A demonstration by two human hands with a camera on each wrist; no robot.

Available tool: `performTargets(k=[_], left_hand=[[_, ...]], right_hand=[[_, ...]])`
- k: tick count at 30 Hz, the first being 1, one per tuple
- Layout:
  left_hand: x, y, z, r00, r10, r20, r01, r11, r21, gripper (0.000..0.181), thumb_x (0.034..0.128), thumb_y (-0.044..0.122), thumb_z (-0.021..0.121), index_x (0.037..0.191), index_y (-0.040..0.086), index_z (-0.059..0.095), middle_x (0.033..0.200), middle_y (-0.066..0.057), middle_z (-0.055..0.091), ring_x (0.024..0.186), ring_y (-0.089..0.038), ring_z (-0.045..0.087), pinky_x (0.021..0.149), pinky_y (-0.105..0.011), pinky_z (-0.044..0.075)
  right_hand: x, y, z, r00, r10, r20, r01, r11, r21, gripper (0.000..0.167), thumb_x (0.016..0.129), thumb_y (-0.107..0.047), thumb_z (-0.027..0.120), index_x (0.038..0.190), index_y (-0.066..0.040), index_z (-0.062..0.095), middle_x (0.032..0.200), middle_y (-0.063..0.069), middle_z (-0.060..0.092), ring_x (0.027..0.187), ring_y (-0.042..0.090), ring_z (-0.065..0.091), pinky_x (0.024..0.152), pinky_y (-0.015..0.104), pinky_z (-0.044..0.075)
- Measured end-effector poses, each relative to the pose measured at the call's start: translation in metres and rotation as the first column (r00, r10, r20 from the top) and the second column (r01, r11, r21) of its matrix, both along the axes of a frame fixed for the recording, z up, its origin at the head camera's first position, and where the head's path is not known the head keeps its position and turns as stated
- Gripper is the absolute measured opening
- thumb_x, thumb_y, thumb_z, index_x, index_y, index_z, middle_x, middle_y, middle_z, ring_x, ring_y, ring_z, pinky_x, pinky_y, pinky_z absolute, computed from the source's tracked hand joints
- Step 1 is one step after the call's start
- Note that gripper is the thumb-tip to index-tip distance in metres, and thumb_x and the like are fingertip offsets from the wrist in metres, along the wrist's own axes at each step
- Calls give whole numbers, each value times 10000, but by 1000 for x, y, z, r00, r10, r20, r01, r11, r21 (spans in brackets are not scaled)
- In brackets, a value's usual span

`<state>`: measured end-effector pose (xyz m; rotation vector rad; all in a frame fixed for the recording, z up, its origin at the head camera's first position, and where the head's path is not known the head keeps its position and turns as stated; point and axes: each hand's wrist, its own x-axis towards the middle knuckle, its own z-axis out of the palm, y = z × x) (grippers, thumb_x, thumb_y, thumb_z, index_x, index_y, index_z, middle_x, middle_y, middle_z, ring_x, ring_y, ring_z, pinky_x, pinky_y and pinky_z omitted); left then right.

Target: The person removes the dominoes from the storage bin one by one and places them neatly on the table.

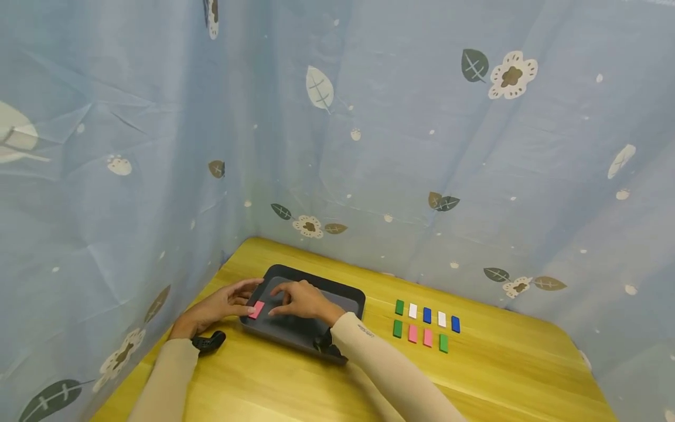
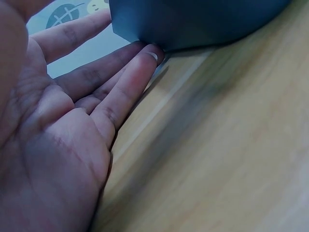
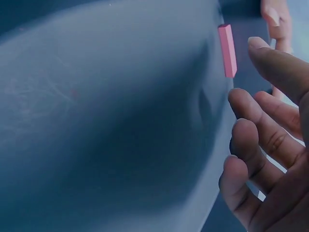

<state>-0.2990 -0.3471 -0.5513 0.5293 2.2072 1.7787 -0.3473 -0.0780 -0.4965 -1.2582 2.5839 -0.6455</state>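
Observation:
A pink domino-like block (image 1: 256, 309) lies inside the dark grey tray (image 1: 316, 274), at its left end. My left hand (image 1: 232, 302) is at the tray's left end, thumb near the block. In the left wrist view, its nearly straight fingers (image 2: 128, 82) reach the outside of the tray wall. Over the tray, my right hand (image 1: 303, 300) has thumb and index finger bent and apart, with nothing between them. The right wrist view shows the pink block (image 3: 228, 50) standing clear of the right fingertips.
Right of the tray, small flat blocks lie in two rows on the yellow wooden table (image 1: 506, 363): green (image 1: 399, 307), white (image 1: 413, 310), blue (image 1: 427, 315) and pink (image 1: 413, 333). Patterned curtains (image 1: 401, 146) border the table at the left and back.

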Motion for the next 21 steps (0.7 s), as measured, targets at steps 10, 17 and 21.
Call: performTargets(k=[10,17,21], left_hand=[[-2,3,-1,1000,-10,-6,10,1000,6,753,990,140,714,1628,194,318,1550,-190,394,1345,-396,453,1011,-452,493],[-2,4,-1,1000,-8,9,8,1000,14,748,981,139,726,1616,231,343,1530,-188,426,1339,-381,468,1028,-490,471],[-1,2,0,1000,6,14,-6,1000,9,754,974,149,737,1615,227,348,1516,-179,445,1326,-369,480,1018,-484,475]], right_hand=[[-5,-20,-7,1000,-21,-6,22,998,66,575,852,-478,829,1309,-155,697,810,-138,651,647,-1,588,594,192,482],[-7,-36,-19,988,-87,-126,101,989,108,642,809,-621,807,1249,-167,696,967,-86,671,761,49,568,703,259,490],[-8,-43,-21,980,-110,-164,129,985,111,592,821,-620,797,1198,-174,697,975,-61,675,767,71,567,718,278,498]])
